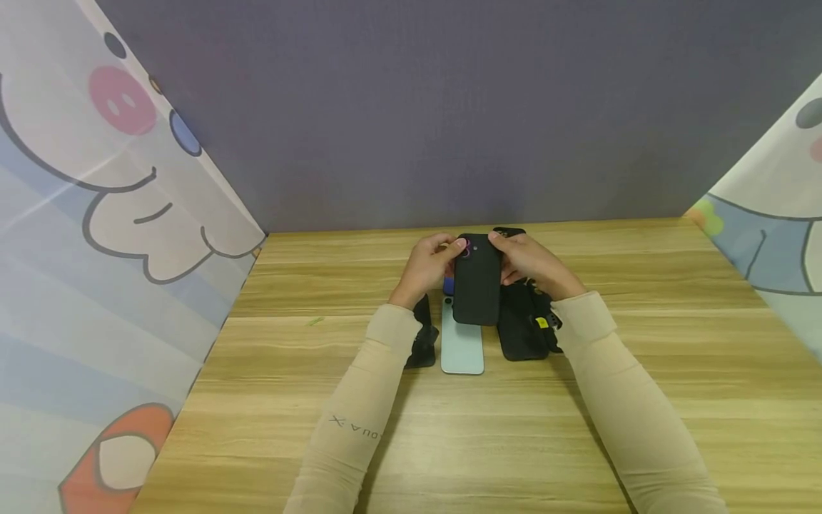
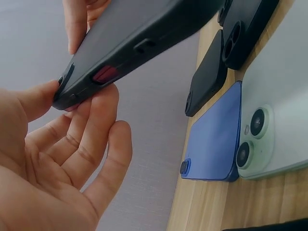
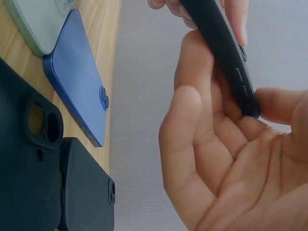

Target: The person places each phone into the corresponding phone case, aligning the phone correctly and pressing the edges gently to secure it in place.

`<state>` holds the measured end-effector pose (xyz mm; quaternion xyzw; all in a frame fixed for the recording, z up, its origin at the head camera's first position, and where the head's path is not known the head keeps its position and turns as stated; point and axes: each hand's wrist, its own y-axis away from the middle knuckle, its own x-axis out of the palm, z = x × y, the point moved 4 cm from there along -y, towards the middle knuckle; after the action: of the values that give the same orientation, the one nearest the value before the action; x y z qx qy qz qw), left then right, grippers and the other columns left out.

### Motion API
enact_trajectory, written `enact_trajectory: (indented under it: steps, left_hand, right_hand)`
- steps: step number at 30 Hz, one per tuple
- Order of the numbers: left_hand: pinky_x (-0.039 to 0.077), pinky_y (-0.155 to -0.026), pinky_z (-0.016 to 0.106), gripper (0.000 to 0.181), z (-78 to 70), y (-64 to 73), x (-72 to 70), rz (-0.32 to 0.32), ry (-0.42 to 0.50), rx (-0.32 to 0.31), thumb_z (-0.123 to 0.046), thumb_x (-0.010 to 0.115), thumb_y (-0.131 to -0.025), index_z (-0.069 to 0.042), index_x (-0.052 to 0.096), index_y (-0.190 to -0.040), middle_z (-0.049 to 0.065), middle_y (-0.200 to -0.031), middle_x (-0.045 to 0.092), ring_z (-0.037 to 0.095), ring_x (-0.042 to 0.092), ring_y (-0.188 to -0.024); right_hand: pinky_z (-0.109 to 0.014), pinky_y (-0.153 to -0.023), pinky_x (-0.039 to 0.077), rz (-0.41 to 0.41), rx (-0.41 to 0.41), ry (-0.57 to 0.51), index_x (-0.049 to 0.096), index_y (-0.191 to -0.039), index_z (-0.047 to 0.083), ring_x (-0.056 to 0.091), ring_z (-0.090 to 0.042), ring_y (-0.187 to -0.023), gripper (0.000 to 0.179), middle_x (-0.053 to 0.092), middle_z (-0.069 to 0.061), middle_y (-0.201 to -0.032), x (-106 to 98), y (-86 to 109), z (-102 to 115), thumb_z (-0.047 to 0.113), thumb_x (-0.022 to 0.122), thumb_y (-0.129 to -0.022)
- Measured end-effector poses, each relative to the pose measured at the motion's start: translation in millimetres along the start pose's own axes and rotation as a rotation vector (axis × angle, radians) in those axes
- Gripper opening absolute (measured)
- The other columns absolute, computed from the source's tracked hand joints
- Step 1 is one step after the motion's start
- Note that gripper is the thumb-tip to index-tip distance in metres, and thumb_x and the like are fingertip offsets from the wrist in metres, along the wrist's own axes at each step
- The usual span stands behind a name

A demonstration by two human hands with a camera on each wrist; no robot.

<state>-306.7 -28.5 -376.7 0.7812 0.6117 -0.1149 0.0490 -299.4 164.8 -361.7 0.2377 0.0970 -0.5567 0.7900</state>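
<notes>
Two upper corners of the raised matte black phone case [image 1: 477, 289] are pinched by the left grip [image 1: 427, 268] and right grip [image 1: 531, 261]; pink shows through its camera cutout [image 1: 467, 248]. A mint-green smartphone [image 1: 462, 350] lies below it. The wood-grain surface [image 1: 270, 400] extends well to either side, meeting cartoon-printed sheets [image 1: 51, 221]; a grey textured panel [image 1: 462, 107] borders its rear edge.

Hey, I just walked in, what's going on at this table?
A person is holding up a black phone case, the left hand and right hand pinching its two top corners. Something pink shows through an opening in its side, likely a phone inside. Below, a pale green phone and a blue phone lie on the wooden table, with more black cases to their right.
</notes>
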Motion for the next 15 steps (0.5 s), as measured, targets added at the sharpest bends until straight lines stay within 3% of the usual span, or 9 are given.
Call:
enact_trajectory:
  steps: [6, 15]
  left_hand:
    - [0.058, -0.086, 0.061, 0.025, -1.1, 0.6, 0.3, 0.005, 0.016, -0.007, -0.031, 0.062, -0.104, -0.007, 0.070, -0.107, 0.007, -0.080, 0.070, 0.016, 0.063, -0.063]
    - [0.059, -0.085, 0.059, 0.025, -1.8, 0.5, -0.2, -0.002, 0.012, -0.002, -0.029, 0.062, -0.104, -0.006, 0.070, -0.108, 0.008, -0.081, 0.071, 0.015, 0.063, -0.062]
  right_hand:
    - [-0.040, -0.071, 0.061, 0.007, -0.001, -0.017, 0.067, -0.084, 0.008, 0.062, -0.014, -0.059, 0.058, 0.063, 0.001, -0.063, -1.6, -0.6, 0.1, 0.052, 0.037, -0.110]
    - [-0.038, -0.070, 0.060, 0.026, -0.006, -0.032, 0.068, -0.082, 0.011, 0.063, -0.013, -0.059, 0.056, 0.064, 0.002, -0.062, -2.5, 0.0, 1.0, 0.052, 0.039, -0.109]
